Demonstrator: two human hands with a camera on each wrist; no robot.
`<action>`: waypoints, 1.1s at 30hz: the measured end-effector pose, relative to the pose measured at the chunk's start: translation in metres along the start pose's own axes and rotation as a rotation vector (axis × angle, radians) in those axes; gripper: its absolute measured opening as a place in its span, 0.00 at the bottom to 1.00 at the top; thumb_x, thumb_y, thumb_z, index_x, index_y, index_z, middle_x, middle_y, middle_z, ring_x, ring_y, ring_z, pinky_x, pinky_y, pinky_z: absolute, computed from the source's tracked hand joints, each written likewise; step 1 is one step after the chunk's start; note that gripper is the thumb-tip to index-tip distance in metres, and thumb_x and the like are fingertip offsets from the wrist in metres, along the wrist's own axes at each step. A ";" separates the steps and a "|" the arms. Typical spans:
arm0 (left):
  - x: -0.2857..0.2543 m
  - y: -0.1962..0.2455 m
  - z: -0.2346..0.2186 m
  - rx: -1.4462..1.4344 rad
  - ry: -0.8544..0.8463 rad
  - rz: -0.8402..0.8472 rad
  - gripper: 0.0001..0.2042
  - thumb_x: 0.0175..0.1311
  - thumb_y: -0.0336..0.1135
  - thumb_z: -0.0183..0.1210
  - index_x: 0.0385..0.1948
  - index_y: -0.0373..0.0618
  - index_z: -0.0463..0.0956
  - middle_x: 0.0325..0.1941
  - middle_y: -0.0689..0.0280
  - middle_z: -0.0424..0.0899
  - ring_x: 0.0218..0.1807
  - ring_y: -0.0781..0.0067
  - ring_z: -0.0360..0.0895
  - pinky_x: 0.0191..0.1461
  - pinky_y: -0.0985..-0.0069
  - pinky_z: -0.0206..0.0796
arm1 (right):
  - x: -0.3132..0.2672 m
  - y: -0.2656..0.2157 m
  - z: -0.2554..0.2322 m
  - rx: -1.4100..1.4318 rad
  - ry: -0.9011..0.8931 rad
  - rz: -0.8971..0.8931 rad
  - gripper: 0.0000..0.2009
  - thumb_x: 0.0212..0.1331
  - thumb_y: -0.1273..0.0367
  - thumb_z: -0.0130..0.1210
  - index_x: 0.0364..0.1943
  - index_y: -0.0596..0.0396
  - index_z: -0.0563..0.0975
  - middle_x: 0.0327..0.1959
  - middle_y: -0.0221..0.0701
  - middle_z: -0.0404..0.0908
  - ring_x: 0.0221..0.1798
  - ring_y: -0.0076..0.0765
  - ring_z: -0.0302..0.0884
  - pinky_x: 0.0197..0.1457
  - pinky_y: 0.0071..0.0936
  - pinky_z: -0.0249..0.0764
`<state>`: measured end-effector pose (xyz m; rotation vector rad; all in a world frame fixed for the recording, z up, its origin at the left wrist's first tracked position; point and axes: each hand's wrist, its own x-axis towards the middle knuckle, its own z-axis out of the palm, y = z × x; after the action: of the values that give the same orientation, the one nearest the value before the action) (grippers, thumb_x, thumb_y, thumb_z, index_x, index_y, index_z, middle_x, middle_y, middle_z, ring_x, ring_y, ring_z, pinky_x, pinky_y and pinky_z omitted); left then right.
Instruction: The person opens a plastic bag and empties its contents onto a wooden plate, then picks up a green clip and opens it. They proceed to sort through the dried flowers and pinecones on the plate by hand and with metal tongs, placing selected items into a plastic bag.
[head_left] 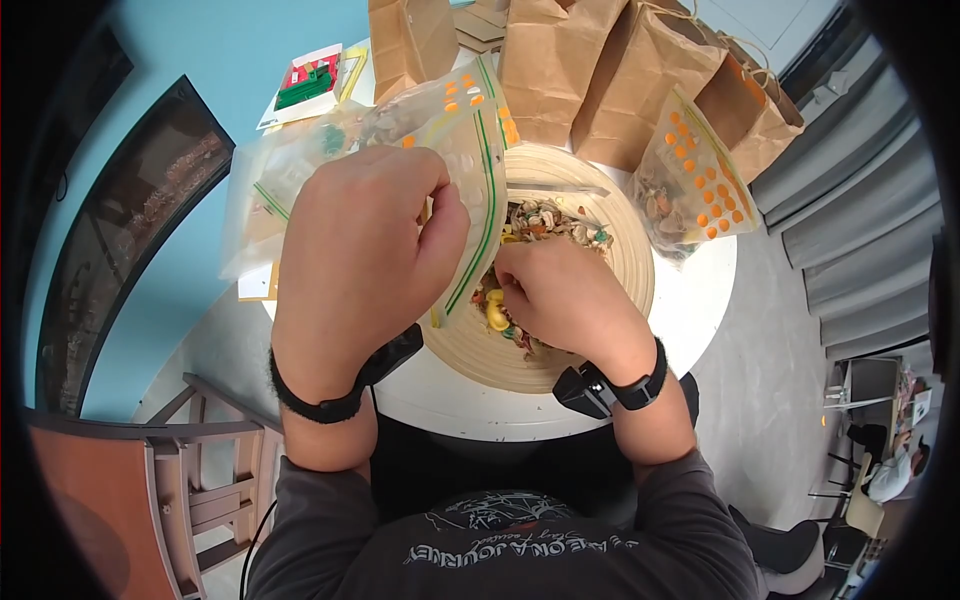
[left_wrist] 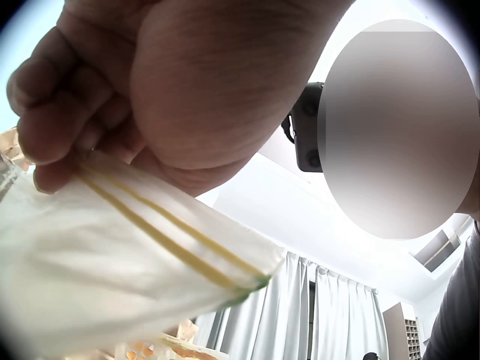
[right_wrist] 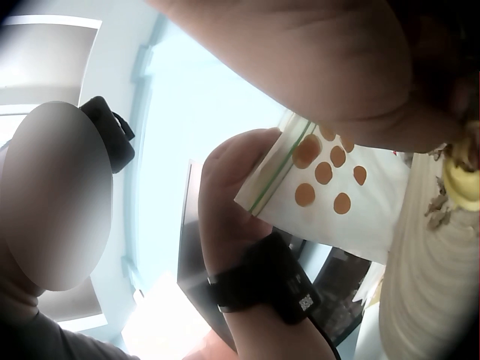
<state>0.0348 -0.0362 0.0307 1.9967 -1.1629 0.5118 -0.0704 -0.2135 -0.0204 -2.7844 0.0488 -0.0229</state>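
Note:
My left hand [head_left: 360, 240] grips the rim of a clear zip bag [head_left: 474, 265] with a green seal line and orange dots. In the left wrist view, curled fingers [left_wrist: 52, 131] hold the edge of this bag [left_wrist: 127, 262] by its yellow strips. My right hand [head_left: 565, 300] is low over a round woven tray [head_left: 630, 265], its fingers curled among dried potpourri pieces [head_left: 540, 215]. Close to its fingertips lies a yellow piece [head_left: 496, 313]. The right fingertips are hidden, so I cannot tell what they hold. A thin pale stick [head_left: 560, 187] lies across the tray's far side.
Brown paper bags [head_left: 555, 70] line the table's back. Another dotted zip bag [head_left: 690, 185] stands right of the tray, with dried pieces inside. At the back left, a white box [head_left: 310, 85] holds green items. A wooden chair [head_left: 205, 480] stands at left beside the white table [head_left: 700, 300].

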 end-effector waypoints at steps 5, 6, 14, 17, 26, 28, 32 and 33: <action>0.000 -0.004 0.003 0.025 -0.019 0.014 0.03 0.60 0.24 0.64 0.29 0.34 0.80 0.21 0.61 0.78 0.20 0.71 0.73 0.27 0.73 0.63 | -0.001 0.009 0.004 0.113 0.072 -0.069 0.08 0.58 0.72 0.60 0.39 0.52 0.87 0.30 0.43 0.87 0.37 0.56 0.86 0.42 0.48 0.81; 0.001 -0.005 0.004 0.023 -0.017 0.013 0.03 0.60 0.24 0.64 0.29 0.34 0.80 0.21 0.61 0.78 0.20 0.71 0.73 0.27 0.73 0.63 | -0.001 0.009 0.005 0.115 0.071 -0.069 0.08 0.58 0.72 0.60 0.39 0.52 0.87 0.30 0.43 0.87 0.37 0.56 0.86 0.42 0.48 0.81; 0.007 -0.005 0.013 -0.002 -0.039 0.012 0.03 0.60 0.23 0.64 0.28 0.34 0.80 0.20 0.61 0.78 0.20 0.70 0.73 0.27 0.73 0.63 | -0.005 0.008 0.008 -0.036 -0.051 -0.043 0.05 0.62 0.71 0.60 0.37 0.53 0.85 0.27 0.41 0.86 0.35 0.56 0.87 0.41 0.49 0.81; 0.009 -0.004 0.017 -0.006 -0.061 0.021 0.03 0.60 0.23 0.64 0.28 0.34 0.80 0.20 0.62 0.78 0.20 0.71 0.74 0.27 0.73 0.63 | -0.007 0.006 0.007 -0.028 -0.054 -0.028 0.05 0.62 0.70 0.59 0.35 0.54 0.84 0.26 0.43 0.85 0.34 0.56 0.87 0.40 0.51 0.81; 0.010 0.003 0.020 -0.043 -0.066 0.001 0.07 0.58 0.25 0.63 0.23 0.36 0.75 0.22 0.54 0.77 0.28 0.47 0.78 0.33 0.56 0.67 | -0.011 0.008 0.009 0.002 -0.055 -0.052 0.07 0.64 0.67 0.60 0.36 0.54 0.85 0.25 0.43 0.85 0.33 0.58 0.87 0.39 0.51 0.82; 0.010 0.004 0.019 -0.039 -0.062 -0.004 0.07 0.58 0.25 0.63 0.23 0.36 0.75 0.22 0.54 0.77 0.28 0.47 0.78 0.33 0.56 0.68 | -0.011 0.008 0.009 -0.004 -0.056 -0.064 0.07 0.64 0.67 0.60 0.36 0.54 0.85 0.25 0.43 0.85 0.33 0.58 0.87 0.39 0.52 0.82; 0.010 0.004 0.020 -0.047 -0.055 0.004 0.07 0.58 0.25 0.63 0.23 0.36 0.75 0.22 0.54 0.77 0.28 0.48 0.78 0.33 0.57 0.68 | -0.010 0.010 0.012 -0.013 -0.052 -0.078 0.07 0.63 0.67 0.61 0.37 0.56 0.83 0.24 0.44 0.84 0.33 0.58 0.86 0.39 0.52 0.81; 0.010 0.004 0.020 -0.050 -0.051 0.000 0.07 0.58 0.25 0.63 0.23 0.36 0.75 0.22 0.54 0.77 0.28 0.48 0.78 0.33 0.57 0.68 | -0.010 0.010 0.012 -0.014 -0.052 -0.078 0.07 0.63 0.67 0.61 0.37 0.56 0.83 0.24 0.44 0.84 0.33 0.58 0.86 0.39 0.52 0.81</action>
<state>0.0362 -0.0585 0.0264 1.9772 -1.1958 0.4300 -0.0806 -0.2179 -0.0353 -2.7976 -0.0730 0.0301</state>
